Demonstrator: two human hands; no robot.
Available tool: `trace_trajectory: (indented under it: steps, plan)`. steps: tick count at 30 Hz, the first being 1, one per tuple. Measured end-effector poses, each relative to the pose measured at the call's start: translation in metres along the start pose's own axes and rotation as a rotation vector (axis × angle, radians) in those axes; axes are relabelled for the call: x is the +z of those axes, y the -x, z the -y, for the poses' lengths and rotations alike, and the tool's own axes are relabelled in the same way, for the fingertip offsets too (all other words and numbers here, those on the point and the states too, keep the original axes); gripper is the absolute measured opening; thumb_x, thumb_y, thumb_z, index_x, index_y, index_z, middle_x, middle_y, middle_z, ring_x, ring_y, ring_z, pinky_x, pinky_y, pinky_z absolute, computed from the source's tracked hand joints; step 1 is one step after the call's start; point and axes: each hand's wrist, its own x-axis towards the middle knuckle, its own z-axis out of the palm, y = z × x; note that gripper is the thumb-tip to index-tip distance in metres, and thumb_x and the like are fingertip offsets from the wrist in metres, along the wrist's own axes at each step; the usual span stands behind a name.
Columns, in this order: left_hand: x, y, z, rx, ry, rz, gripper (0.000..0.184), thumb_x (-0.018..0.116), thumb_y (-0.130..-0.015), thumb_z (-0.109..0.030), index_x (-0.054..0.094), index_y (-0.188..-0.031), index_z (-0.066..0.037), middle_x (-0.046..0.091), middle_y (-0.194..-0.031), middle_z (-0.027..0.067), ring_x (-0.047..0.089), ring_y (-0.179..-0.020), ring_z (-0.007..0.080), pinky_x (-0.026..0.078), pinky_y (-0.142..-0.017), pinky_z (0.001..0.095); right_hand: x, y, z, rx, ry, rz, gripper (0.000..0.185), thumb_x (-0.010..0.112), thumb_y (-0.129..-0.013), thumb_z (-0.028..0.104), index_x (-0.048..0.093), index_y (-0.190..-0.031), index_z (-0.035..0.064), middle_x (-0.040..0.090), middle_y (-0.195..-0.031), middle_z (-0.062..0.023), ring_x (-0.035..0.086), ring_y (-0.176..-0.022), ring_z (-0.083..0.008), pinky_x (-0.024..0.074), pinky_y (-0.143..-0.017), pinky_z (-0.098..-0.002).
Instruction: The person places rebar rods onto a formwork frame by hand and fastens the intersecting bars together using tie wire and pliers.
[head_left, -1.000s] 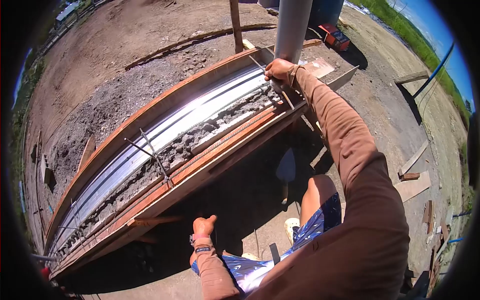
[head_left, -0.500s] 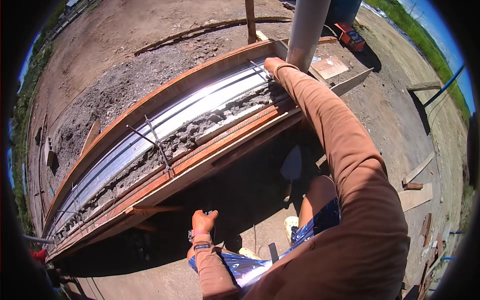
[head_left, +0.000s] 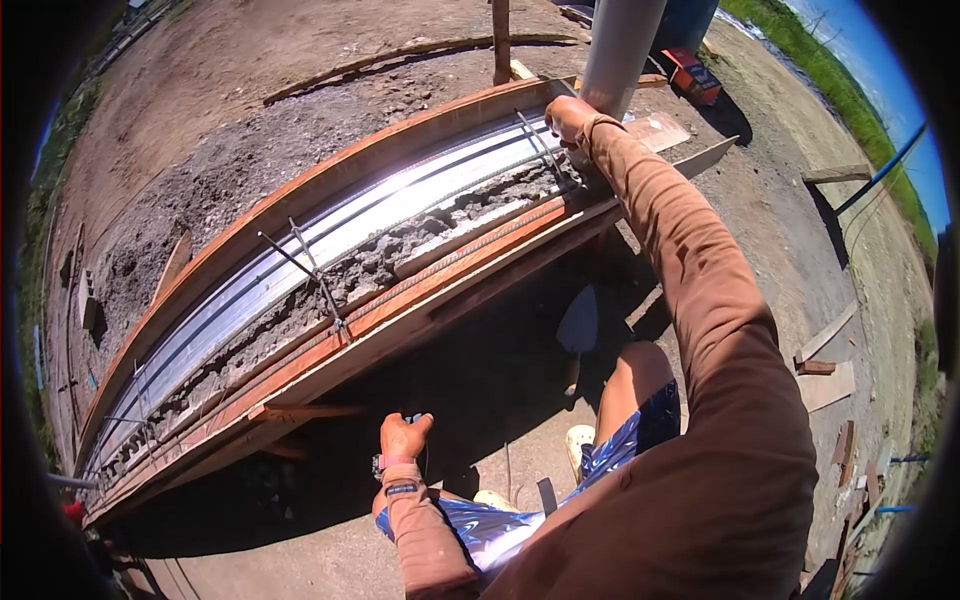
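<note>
Right hand (head_left: pixel 572 118) at the long curved wooden trough (head_left: pixel 470 113), left hand (head_left: pixel 405 437) apart

Curled right fingers reach the trough's far right corner, near a grey cylindrical post (head_left: pixel 625 50) and just beside a thin dark steel rod (head_left: pixel 538 146); any grip is hidden. Below the near edge, the left is loosely curled, contents unclear. Judging by the reach, the step is one-handed work around that rod; continuing calls for careful fingers between rod and post.

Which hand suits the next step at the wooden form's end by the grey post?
Probably the right hand: it is at that end, beside the grey post, while the left hand is apart from the wooden form.
</note>
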Motion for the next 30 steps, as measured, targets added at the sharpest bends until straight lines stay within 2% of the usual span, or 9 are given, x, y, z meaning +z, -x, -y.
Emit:
trace_trajectory:
  steps: [1, 2, 4, 6, 12, 16, 18, 19, 30]
  plan:
    - [-0.001, 0.0, 0.002, 0.005, 0.001, 0.004, 0.053, 0.068, -0.06, -0.036, 0.06, -0.082, 0.011, 0.06, -0.084, 0.0296, 0.06, -0.083, 0.039, 0.047, -0.072, 0.0389, -0.001, 0.003, -0.002, -0.124, 0.135, 0.058, 0.014, 0.058, -0.079, 0.01, 0.06, -0.073, -0.0018, 0.056, -0.064, -0.0145, 0.059, -0.053, -0.0194, 0.0472, -0.053, -0.035]
    - [-0.001, -0.002, 0.004, 0.002, 0.013, 0.009, 0.052, 0.068, -0.06, -0.036, 0.06, -0.081, 0.011, 0.06, -0.082, 0.0294, 0.06, -0.081, 0.0388, 0.047, -0.071, 0.0391, 0.0, 0.007, -0.005, -0.117, 0.139, 0.057, 0.014, 0.058, -0.079, 0.01, 0.06, -0.073, -0.0018, 0.056, -0.064, -0.0145, 0.059, -0.053, -0.0194, 0.0472, -0.053, -0.035]
    - [-0.002, -0.003, 0.005, 0.012, 0.028, 0.018, 0.052, 0.068, -0.06, -0.036, 0.06, -0.08, 0.012, 0.06, -0.08, 0.0293, 0.061, -0.08, 0.0386, 0.047, -0.071, 0.0394, -0.013, 0.047, 0.024, 0.207, -0.143, 0.045, 0.023, 0.059, -0.082, 0.018, 0.061, -0.073, -0.0034, 0.058, -0.066, -0.0168, 0.061, -0.06, -0.0243, 0.0483, -0.059, -0.0363]
    - [-0.003, -0.004, 0.004, 0.029, 0.035, 0.028, 0.05, 0.068, -0.06, -0.035, 0.06, -0.077, 0.012, 0.06, -0.075, 0.0284, 0.061, -0.076, 0.0379, 0.046, -0.068, 0.0398, -0.001, 0.056, 0.03, 0.131, -0.007, 0.022, 0.038, 0.066, -0.077, 0.033, 0.063, -0.081, -0.0042, 0.061, -0.077, -0.0221, 0.062, -0.079, -0.0327, 0.0471, -0.072, -0.038]
    - [-0.006, -0.002, 0.0, 0.042, 0.034, 0.023, 0.048, 0.069, -0.06, -0.035, 0.059, -0.07, 0.011, 0.06, -0.071, 0.0269, 0.061, -0.071, 0.0367, 0.046, -0.064, 0.04, 0.028, 0.062, 0.031, 0.242, -0.066, 0.004, 0.033, 0.066, -0.076, 0.03, 0.064, -0.084, -0.0018, 0.062, -0.078, -0.0214, 0.063, -0.077, -0.031, 0.0481, -0.07, -0.0367]
    - [-0.006, 0.0, 0.004, 0.054, 0.08, 0.004, 0.048, 0.069, -0.06, -0.035, 0.059, -0.071, 0.011, 0.06, -0.071, 0.0269, 0.061, -0.07, 0.0367, 0.046, -0.064, 0.0401, 0.033, 0.064, 0.017, 0.141, -0.057, -0.015, 0.026, 0.065, -0.076, 0.026, 0.065, -0.085, 0.0015, 0.063, -0.075, -0.0182, 0.063, -0.074, -0.0287, 0.0485, -0.067, -0.0358]
    - [-0.005, -0.004, 0.009, 0.066, 0.048, 0.002, 0.049, 0.069, -0.06, -0.035, 0.059, -0.072, 0.011, 0.06, -0.073, 0.0271, 0.061, -0.071, 0.0369, 0.046, -0.065, 0.0397, 0.031, 0.068, 0.016, 0.26, -0.205, 0.063, 0.024, 0.066, -0.076, 0.024, 0.065, -0.085, 0.0018, 0.063, -0.075, -0.0175, 0.063, -0.074, -0.0292, 0.0479, -0.068, -0.0364]
    - [-0.004, -0.005, 0.009, 0.065, 0.052, -0.004, 0.049, 0.069, -0.06, -0.035, 0.059, -0.072, 0.011, 0.06, -0.073, 0.0271, 0.061, -0.071, 0.0369, 0.046, -0.065, 0.0397, 0.032, 0.071, 0.018, 0.227, -0.152, -0.042, 0.022, 0.066, -0.076, 0.022, 0.065, -0.085, 0.0019, 0.063, -0.076, -0.0179, 0.062, -0.076, -0.0301, 0.0473, -0.069, -0.0369]
    - [-0.009, 0.0, 0.002, 0.051, 0.04, -0.007, 0.051, 0.068, -0.06, -0.035, 0.06, -0.077, 0.012, 0.06, -0.078, 0.0288, 0.061, -0.078, 0.0376, 0.047, -0.069, 0.0394, 0.035, 0.066, 0.01, 0.254, -0.171, -0.015, 0.02, 0.064, -0.076, 0.02, 0.065, -0.085, 0.0029, 0.062, -0.075, -0.0178, 0.062, -0.074, -0.0299, 0.0474, -0.069, -0.0361]
